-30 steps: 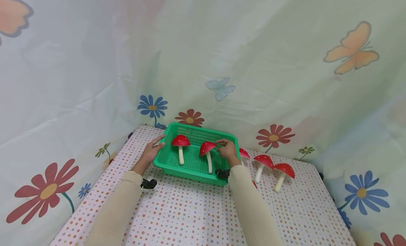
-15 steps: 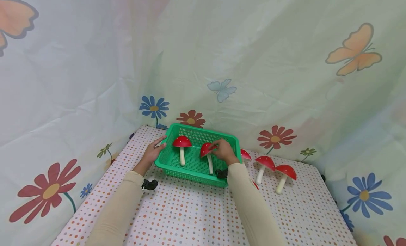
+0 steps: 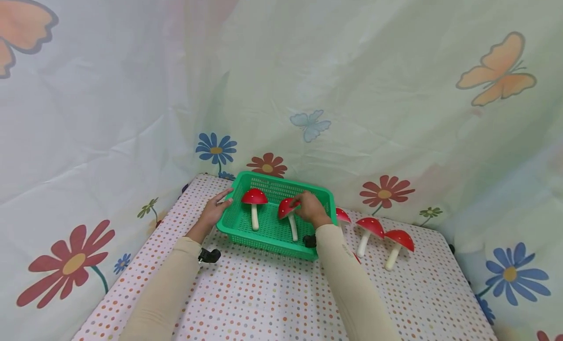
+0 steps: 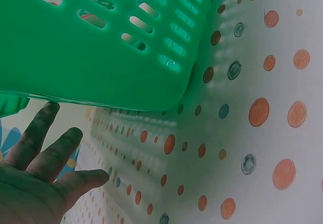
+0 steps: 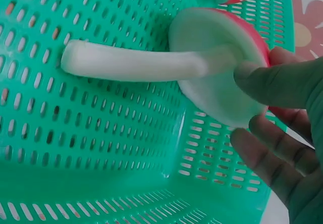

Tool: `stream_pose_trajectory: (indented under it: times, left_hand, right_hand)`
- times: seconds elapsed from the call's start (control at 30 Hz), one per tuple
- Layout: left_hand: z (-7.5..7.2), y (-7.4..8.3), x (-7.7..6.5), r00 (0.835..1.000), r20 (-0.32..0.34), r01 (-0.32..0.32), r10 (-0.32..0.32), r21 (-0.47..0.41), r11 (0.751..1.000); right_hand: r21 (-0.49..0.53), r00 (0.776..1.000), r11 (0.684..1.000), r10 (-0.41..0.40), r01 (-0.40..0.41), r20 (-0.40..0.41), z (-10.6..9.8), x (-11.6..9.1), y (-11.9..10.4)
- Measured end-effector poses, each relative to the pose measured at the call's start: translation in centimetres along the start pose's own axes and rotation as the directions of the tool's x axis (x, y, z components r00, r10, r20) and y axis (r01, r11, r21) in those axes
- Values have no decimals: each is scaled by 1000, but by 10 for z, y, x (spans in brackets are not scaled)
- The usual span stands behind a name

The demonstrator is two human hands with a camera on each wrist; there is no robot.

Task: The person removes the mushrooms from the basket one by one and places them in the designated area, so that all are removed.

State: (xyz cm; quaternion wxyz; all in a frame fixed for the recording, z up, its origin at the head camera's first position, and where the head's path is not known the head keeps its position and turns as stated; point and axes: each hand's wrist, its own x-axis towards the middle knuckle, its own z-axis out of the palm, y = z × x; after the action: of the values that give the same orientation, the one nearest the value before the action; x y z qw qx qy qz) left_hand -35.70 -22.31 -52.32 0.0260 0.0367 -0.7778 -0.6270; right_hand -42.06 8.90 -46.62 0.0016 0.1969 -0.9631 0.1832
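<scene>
A green plastic basket point(image 3: 268, 244) stands on the table, holding two toy mushrooms with red, white-dotted caps and white stems. My right hand point(image 3: 311, 209) reaches inside and grips the right-hand toy mushroom point(image 3: 293, 228) by its cap. In the right wrist view, the thumb point(image 5: 277, 82) lies on the pale underside, with fingers behind the red edge and the stem point(image 5: 131, 62) lying over the basket floor. To its left rests the other mushroom point(image 3: 254, 198). My left hand point(image 3: 212, 213), fingers spread and fairly straight, is at the basket's left rim.
Right of the basket, toy mushrooms lie on the dotted tablecloth point(image 3: 264, 292): one point(image 3: 370, 226), another point(image 3: 400, 240), and a third cap point(image 3: 342, 215) partly behind the basket. A bit of red shows beside my right sleeve point(image 3: 347, 277). A flower-printed curtain point(image 3: 246, 87) hangs behind.
My right hand has moved left from beside the mushroom's cap onto it and now grips it. The left hand stays at the rim, and the mushrooms keep their places.
</scene>
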Motion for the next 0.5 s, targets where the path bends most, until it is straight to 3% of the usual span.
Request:
stream_pose_trajectory:
  times: [0.23, 0.5]
  left_hand:
    - [0, 0, 1, 1000, -6, 9, -9, 1, 1000]
    - [0, -3, 2, 1000, 3, -4, 4, -7, 1000]
  right_hand:
    - [-44, 999, 999, -34, 32, -36, 5, 1, 3]
    - [-71, 998, 996, -56, 54, -26, 7, 2, 3]
